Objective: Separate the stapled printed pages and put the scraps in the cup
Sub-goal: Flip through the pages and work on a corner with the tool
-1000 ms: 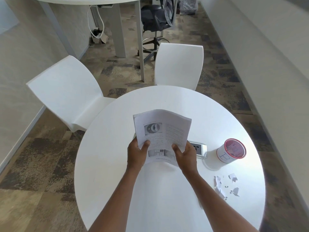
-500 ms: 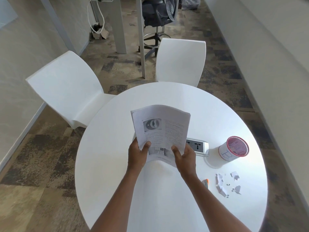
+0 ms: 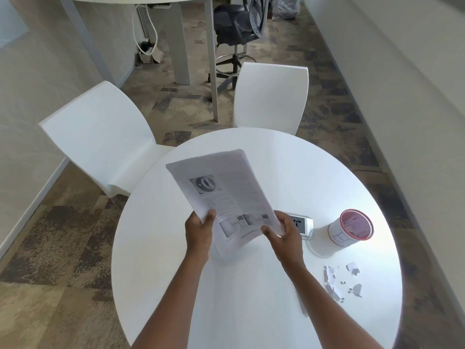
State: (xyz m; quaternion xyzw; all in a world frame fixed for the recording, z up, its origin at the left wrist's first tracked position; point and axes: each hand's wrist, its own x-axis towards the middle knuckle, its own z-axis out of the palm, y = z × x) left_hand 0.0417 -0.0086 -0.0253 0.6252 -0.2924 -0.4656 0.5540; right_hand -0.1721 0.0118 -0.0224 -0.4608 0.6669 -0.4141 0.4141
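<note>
A: Both your arms reach forward, pages (image 3: 227, 197) held up over the counter (image 3: 251, 311).

B: Yep, left hand (image 3: 198, 231) and right hand (image 3: 286, 234) fingers pinch the bottom corners. Cup (image 3: 351, 229) and scraps (image 3: 339, 280) sit right.

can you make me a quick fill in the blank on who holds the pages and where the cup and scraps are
1. The printed pages are held above the round table by ____ hands.
2. The left hand pinches the pages with its ____ on top.
3. The cup with the red rim stands to the ____ of the right hand.
4. The paper scraps lie on the ____, nearer the person than the cup.

Missing words: two; thumb; right; table
</note>
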